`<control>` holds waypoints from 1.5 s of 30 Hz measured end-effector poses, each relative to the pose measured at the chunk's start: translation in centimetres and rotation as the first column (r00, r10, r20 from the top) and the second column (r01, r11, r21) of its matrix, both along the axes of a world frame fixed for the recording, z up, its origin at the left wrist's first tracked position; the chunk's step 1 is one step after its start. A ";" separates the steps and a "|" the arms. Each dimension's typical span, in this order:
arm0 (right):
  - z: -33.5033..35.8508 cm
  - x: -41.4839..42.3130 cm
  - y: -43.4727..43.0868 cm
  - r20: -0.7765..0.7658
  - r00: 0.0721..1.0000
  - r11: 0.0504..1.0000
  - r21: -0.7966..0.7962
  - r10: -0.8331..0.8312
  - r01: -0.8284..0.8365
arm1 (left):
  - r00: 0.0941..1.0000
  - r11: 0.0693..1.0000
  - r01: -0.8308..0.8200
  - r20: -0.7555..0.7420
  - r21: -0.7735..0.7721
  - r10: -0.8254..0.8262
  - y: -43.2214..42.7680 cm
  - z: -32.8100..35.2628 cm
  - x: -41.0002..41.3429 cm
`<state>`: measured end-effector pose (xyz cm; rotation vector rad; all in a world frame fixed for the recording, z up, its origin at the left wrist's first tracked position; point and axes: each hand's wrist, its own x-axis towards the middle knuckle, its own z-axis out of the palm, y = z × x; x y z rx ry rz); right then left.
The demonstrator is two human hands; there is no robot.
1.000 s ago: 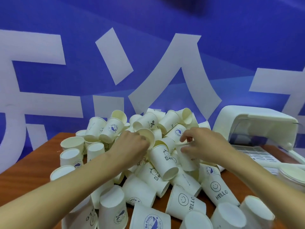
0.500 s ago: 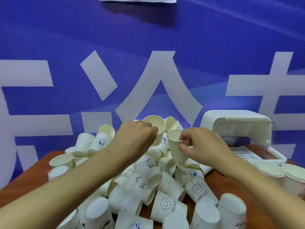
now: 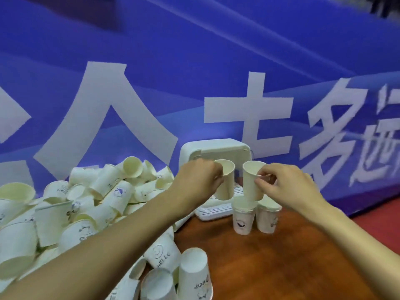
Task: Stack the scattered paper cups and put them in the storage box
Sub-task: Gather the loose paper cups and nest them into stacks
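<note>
My left hand (image 3: pixel 200 182) grips an upright white paper cup (image 3: pixel 226 185) by its rim. My right hand (image 3: pixel 281 185) pinches a second paper cup (image 3: pixel 251 182), tilted a little, just above a short stack of cups (image 3: pixel 242 217) standing on the table. Another upright stack (image 3: pixel 267 216) stands beside it on the right. The white storage box (image 3: pixel 214 149) with a slotted base (image 3: pixel 214 210) sits behind both held cups, partly hidden by them. A big heap of scattered cups (image 3: pixel 86 204) fills the left side.
The wooden table (image 3: pixel 270 260) shows bare surface at right and front right. Several loose cups (image 3: pixel 192 273) lie near the front edge. A blue banner wall (image 3: pixel 194 61) with white characters rises right behind the table.
Both hands lifted a cup each out of the heap and carried them to the right. They now hover over the two stacks in front of the box; the view swung right.
</note>
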<state>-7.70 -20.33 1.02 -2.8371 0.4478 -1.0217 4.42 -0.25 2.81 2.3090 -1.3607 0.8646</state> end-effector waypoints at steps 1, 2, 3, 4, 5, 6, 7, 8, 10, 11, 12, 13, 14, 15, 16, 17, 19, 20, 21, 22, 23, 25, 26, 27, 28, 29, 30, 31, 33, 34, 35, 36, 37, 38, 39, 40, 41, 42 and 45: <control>-0.2 -0.7 -1.4 -0.013 0.999 0.999 0.008 -0.031 0.031 | 0.999 0.999 0.038 -0.012 -0.001 -0.038 -1.6 -0.2 -0.2; -0.4 -1.3 -2.6 -0.028 0.998 0.999 0.013 -0.052 0.053 | 0.997 0.997 0.072 -0.026 -0.003 -0.072 -3.0 -0.5 -0.4; -0.7 -1.9 -3.6 -0.037 0.997 0.998 0.015 -0.068 0.068 | 0.994 0.995 0.101 -0.042 -0.004 -0.101 -4.3 -0.7 -0.7; -1.0 -2.4 -4.5 -0.038 0.996 0.997 0.016 -0.080 0.081 | 0.991 0.992 0.124 -0.053 -0.003 -0.124 -5.5 -0.9 -0.9; -1.2 -2.9 -5.2 -0.033 0.996 0.996 0.020 -0.088 0.088 | 0.989 0.990 0.139 -0.056 0.004 -0.138 -6.5 -1.1 -1.0; -1.5 -3.2 -5.8 -0.026 0.996 0.996 0.025 -0.090 0.091 | 0.988 0.989 0.146 -0.050 0.017 -0.145 -7.3 -1.3 -1.1; -1.8 -3.4 -6.3 -0.019 0.996 0.996 0.027 -0.087 0.087 | 0.989 0.989 0.145 -0.038 0.037 -0.144 -7.9 -1.6 -1.1; -2.0 -3.5 -6.6 -0.013 0.997 0.996 0.026 -0.080 0.080 | 0.990 0.988 0.140 -0.023 0.058 -0.138 -8.3 -1.8 -1.1; -2.4 -3.3 -7.0 0.001 0.998 0.998 0.032 -0.058 0.058 | 0.992 0.988 0.128 -0.004 0.089 -0.128 -8.8 -2.2 -0.8; -2.6 -3.1 -7.1 0.010 0.999 0.998 0.039 -0.041 0.041 | 0.992 0.987 0.128 -0.009 0.097 -0.128 -8.9 -2.4 -0.6; -2.7 -2.8 -7.1 0.014 1.000 0.999 0.041 -0.025 0.025 | 0.991 0.986 0.130 -0.019 0.105 -0.129 -9.0 -2.5 -0.5; -2.9 -2.5 -7.1 0.009 1.000 0.999 0.036 -0.013 0.013 | 0.991 0.985 0.130 -0.026 0.113 -0.128 -9.0 -2.7 -0.3; -3.1 -2.2 -7.0 -0.004 1.000 1.000 0.027 -0.006 0.006 | 0.992 0.985 0.128 -0.028 0.119 -0.126 -9.0 -2.9 -0.2; -3.3 -1.8 -7.0 -0.021 1.000 1.000 0.017 -0.003 0.003 | 0.992 0.985 0.125 -0.028 0.121 -0.123 -9.0 -3.0 0.0; -3.5 -1.5 -7.0 -0.040 0.999 1.000 0.010 -0.002 0.003 | 0.992 0.985 0.122 -0.029 0.119 -0.119 -8.9 -3.1 0.1; -3.7 -1.3 -7.1 -0.057 0.998 1.000 0.011 -0.002 0.003 | 0.993 0.986 0.119 -0.034 0.115 -0.116 -8.9 -3.1 0.2; -4.2 -0.9 -7.2 -0.077 0.997 1.000 0.023 0.001 0.000 | 0.993 0.988 0.109 -0.048 0.108 -0.104 -8.7 -3.1 0.4; -4.4 -0.7 -7.3 -0.084 0.996 1.000 0.028 0.002 0.000 | 0.994 0.988 0.102 -0.052 0.112 -0.096 -8.6 -3.1 0.5; -4.8 -0.5 -7.4 -0.092 0.996 1.000 0.029 0.003 0.000 | 0.995 0.988 0.095 -0.051 0.124 -0.089 -8.5 -3.1 0.5; -5.1 -0.4 -7.4 -0.102 0.995 1.000 0.027 0.004 -0.001 | 0.995 0.986 0.090 -0.046 0.141 -0.085 -8.3 -3.2 0.5; -5.5 -0.2 -7.4 -0.112 0.994 1.000 0.019 0.003 -0.001 | 0.996 0.983 0.088 -0.037 0.159 -0.083 -8.1 -3.3 0.4; -6.3 0.1 -7.4 -0.133 0.991 1.000 0.004 -0.006 0.007 | 0.996 0.978 0.086 -0.020 0.192 -0.084 -7.7 -3.6 0.1; -6.7 0.2 -7.3 -0.147 0.989 1.000 0.000 -0.012 0.013 | 0.996 0.975 0.084 -0.016 0.204 -0.083 -7.5 -3.7 0.0; -7.1 0.4 -7.3 -0.164 0.986 1.000 -0.005 -0.017 0.017 | 0.997 0.974 0.081 -0.015 0.210 -0.080 -7.3 -3.8 -0.1; -7.5 0.5 -7.3 -0.184 0.983 1.000 -0.013 -0.020 0.018 | 0.997 0.974 0.077 -0.015 0.213 -0.075 -7.1 -3.8 -0.1; -7.9 0.6 -7.3 -0.202 0.979 1.000 -0.024 -0.021 0.017 | 0.997 0.974 0.073 -0.016 0.214 -0.071 -6.9 -3.8 -0.1; -8.3 0.7 -7.3 -0.216 0.976 0.999 -0.035 -0.020 0.013 | 0.997 0.974 0.071 -0.015 0.217 -0.069 -6.7 -3.8 0.0; -8.6 0.8 -7.4 -0.222 0.975 0.999 -0.044 -0.017 0.008 | 0.997 0.972 0.071 -0.014 0.225 -0.070 -6.5 -3.8 0.1; -9.0 0.9 -7.3 -0.223 0.975 0.998 -0.055 -0.023 0.011 | 0.997 0.963 0.080 -0.023 0.259 -0.077 -6.4 -4.3 0.2; -9.1 0.9 -7.2 -0.216 0.976 0.998 -0.054 -0.033 0.022 | 0.997 0.957 0.080 -0.026 0.281 -0.076 -6.6 -4.7 0.2; -9.1 1.0 -7.0 -0.205 0.978 0.998 -0.047 -0.043 0.034 | 0.997 0.951 0.072 -0.023 0.300 -0.069 -6.9 -5.1 0.2; -9.1 1.1 -6.9 -0.194 0.980 0.998 -0.036 -0.052 0.046 | 0.998 0.948 0.062 -0.017 0.314 -0.060 -7.3 -5.5 0.3; -9.2 1.1 -6.8 -0.188 0.981 0.998 -0.031 -0.058 0.053 | 0.999 0.945 0.054 -0.015 0.324 -0.052 -7.8 -5.9 0.4; -9.3 1.2 -6.6 -0.187 0.980 0.998 -0.039 -0.064 0.057 | 0.999 0.941 0.049 -0.019 0.335 -0.045 -8.2 -6.3 0.6; -9.5 1.2 -6.5 -0.187 0.980 0.997 -0.051 -0.065 0.056 | 0.999 0.934 0.047 -0.032 0.353 -0.038 -8.5 -6.8 0.6; -9.8 1.3 -6.4 -0.182 0.981 0.997 -0.060 -0.064 0.054 | 0.998 0.925 0.050 -0.053 0.378 -0.032 -8.9 -7.4 0.7; -10.1 1.4 -6.3 -0.169 0.984 0.996 -0.069 -0.061 0.050 | 0.997 0.914 0.056 -0.074 0.402 -0.028 -9.1 -7.9 0.7; -10.4 1.4 -6.3 -0.158 0.986 0.996 -0.079 -0.061 0.049 | 0.996 0.906 0.060 -0.090 0.420 -0.024 -9.3 -8.5 0.7; -10.8 1.5 -6.1 -0.134 0.990 0.994 -0.098 -0.051 0.038 | 0.993 0.904 0.072 -0.117 0.421 -0.024 -9.5 -9.5 0.9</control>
